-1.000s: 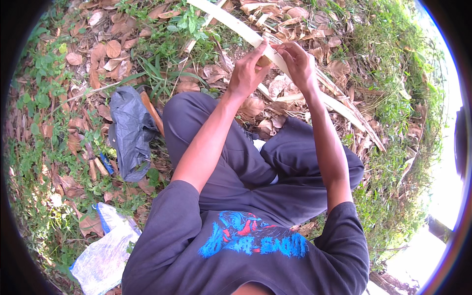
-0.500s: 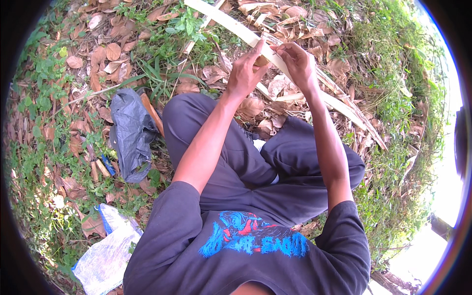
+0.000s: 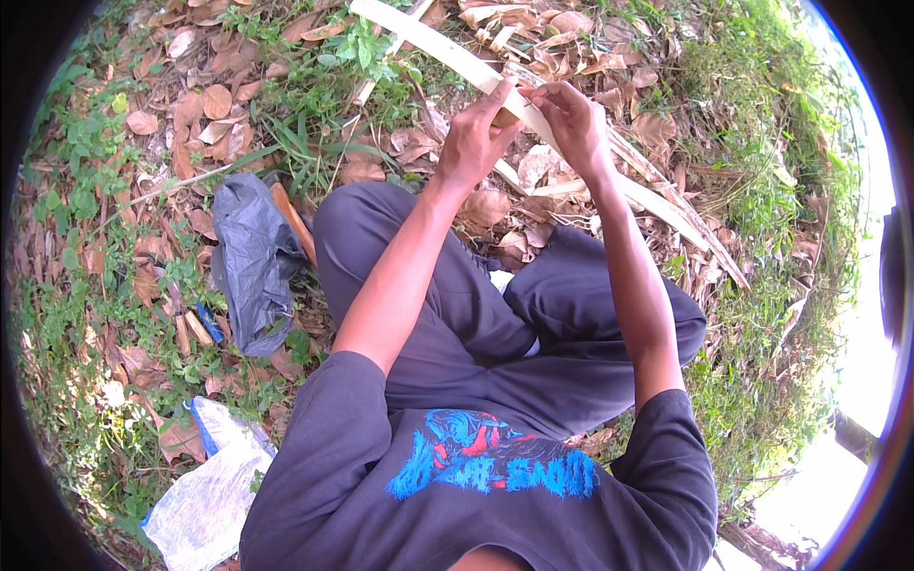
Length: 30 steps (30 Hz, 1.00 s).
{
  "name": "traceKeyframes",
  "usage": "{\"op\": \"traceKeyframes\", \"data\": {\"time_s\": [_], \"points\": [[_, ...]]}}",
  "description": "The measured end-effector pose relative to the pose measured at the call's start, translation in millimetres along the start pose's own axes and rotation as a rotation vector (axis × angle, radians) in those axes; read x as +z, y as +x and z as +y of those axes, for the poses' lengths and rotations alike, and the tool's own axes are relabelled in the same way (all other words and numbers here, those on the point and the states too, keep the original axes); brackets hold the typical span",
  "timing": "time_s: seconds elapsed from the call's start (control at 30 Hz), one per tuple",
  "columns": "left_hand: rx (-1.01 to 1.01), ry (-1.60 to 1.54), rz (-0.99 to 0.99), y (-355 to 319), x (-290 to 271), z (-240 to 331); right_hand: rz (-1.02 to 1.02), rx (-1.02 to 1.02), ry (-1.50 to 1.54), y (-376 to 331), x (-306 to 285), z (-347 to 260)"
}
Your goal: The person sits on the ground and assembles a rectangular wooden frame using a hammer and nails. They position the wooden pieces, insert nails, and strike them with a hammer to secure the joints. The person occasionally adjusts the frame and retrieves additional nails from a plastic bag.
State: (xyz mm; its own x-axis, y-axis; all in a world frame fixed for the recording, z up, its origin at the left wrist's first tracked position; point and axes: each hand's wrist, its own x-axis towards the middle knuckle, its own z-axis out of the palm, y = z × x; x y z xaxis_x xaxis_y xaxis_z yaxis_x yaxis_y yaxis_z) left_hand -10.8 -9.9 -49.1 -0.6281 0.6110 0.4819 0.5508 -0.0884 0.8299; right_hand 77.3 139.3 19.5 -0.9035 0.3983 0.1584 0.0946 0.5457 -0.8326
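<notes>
A long, pale, flat strip (image 3: 430, 44), like split bamboo or palm stalk, slants from the upper left down to the right beyond my crossed legs. My left hand (image 3: 472, 141) is closed around it, the index finger and thumb reaching along its edge. Just to the right, my right hand (image 3: 577, 126) has its fingers curled in a pinch against the same strip. Whether a small tool or a sliver sits between those fingertips is hidden. Underneath the hands, more pale strips (image 3: 666, 211) lie on the dry leaves.
On my left lies a dark plastic bag (image 3: 252, 262) beside a brown wooden piece (image 3: 293, 223). Farther left are wooden-handled tools (image 3: 196, 328) and a blue object (image 3: 209, 322). A clear plastic bag (image 3: 205, 500) rests nearer me. Brown leaves and green plants cover the ground.
The strip's far end has shifted slightly left. My right fingers have edged a little to the left, while both hands stay on the strip.
</notes>
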Motion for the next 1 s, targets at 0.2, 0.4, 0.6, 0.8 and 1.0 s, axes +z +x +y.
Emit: {"op": "traceKeyframes", "data": {"time_s": [0.2,0.4,0.6,0.8,1.0], "points": [[0.04,0.023,0.051,-0.5,3.0,-4.4,0.0,0.006,0.007,1.2,0.9,-0.8],[-0.002,0.028,-0.006,1.4,-1.6,0.9,-0.009,0.025,0.02,0.8,-4.0,-1.1],[-0.065,0.013,-0.055,2.8,-7.1,2.0,-0.026,0.038,0.011,-2.1,-6.6,-3.1],[0.003,0.086,-0.013,4.3,-6.2,-2.0,-0.037,0.01,0.015,-0.1,-5.6,-0.3],[-0.055,0.035,0.004,5.7,-9.9,-3.1,-0.044,-0.122,-0.08,3.1,-9.8,-6.5]]}}
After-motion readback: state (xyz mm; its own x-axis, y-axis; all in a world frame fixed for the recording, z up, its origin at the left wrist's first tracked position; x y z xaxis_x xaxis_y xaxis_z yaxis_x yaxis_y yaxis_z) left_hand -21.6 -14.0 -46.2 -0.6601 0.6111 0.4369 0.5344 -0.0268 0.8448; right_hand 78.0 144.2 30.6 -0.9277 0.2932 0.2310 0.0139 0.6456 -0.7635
